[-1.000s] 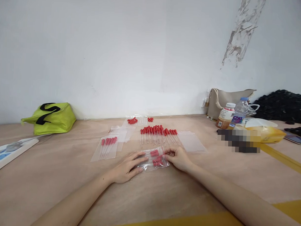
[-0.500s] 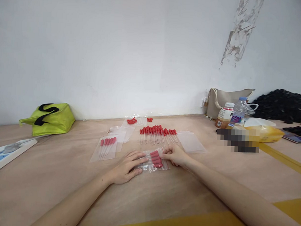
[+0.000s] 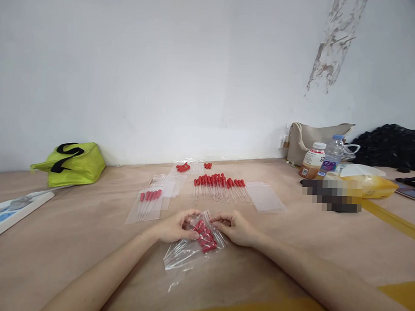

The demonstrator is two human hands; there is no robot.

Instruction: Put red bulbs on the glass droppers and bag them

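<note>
A clear zip-lock bag (image 3: 180,255) holds several glass droppers with red rubber bulbs (image 3: 206,237). It is lifted and tilted between my hands. My left hand (image 3: 178,226) grips the bag beside the bulbs, thumb in front and fingers behind. With thumb and fingertips my right hand (image 3: 237,227) pinches the bag's red-lined zip edge. Just beyond, a row of loose red-bulb droppers (image 3: 215,186) lies on the table. To the left, a filled bag of droppers (image 3: 146,205) lies flat, partly over other clear bags (image 3: 170,185).
More empty-looking zip bags (image 3: 265,197) lie right of the row. Loose red bulbs (image 3: 183,167) lie near the wall. A lime-green bag (image 3: 78,164) stands far left by a white tray (image 3: 25,210). Bottles (image 3: 312,161), a beige bag (image 3: 298,143) and a yellow pack (image 3: 373,184) crowd the right.
The dropper bag has been raised from lying flat and tilted, its lower end swinging toward me. My left hand has gone from lying flat on the bag to gripping it.
</note>
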